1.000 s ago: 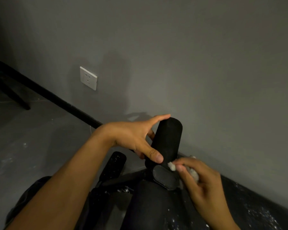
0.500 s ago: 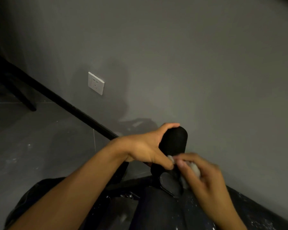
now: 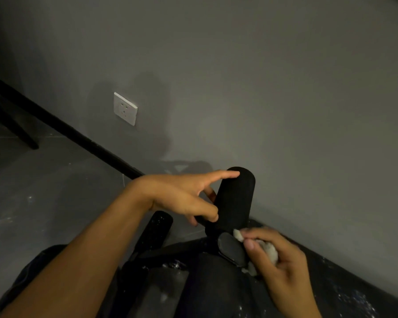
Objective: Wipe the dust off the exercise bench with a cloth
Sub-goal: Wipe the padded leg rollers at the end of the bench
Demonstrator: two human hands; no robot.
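A black foam roller pad [image 3: 236, 198] of the exercise bench stands upright near the wall, low in the middle of the view. My left hand [image 3: 182, 196] reaches to it from the left, index finger laid on its top edge and thumb against its lower side. My right hand [image 3: 278, 260] holds a bunched white cloth [image 3: 268, 249] against the dark oval end cap [image 3: 230, 249] just below the roller. A second, dust-speckled roller [image 3: 156, 228] sits lower left. The dark bench body [image 3: 216, 290] fills the bottom of the view.
A grey wall [image 3: 262, 88] stands right behind the roller, with a black skirting [image 3: 83, 136] and a white socket [image 3: 125, 108]. A dark furniture leg [image 3: 16, 129] stands at far left on the grey floor [image 3: 44, 191]. White dust specks lie at the bottom right.
My left hand has loosened from a wrap around the roller to a finger-and-thumb touch. My right hand with the cloth has slid from the roller's lower part down to the end cap.
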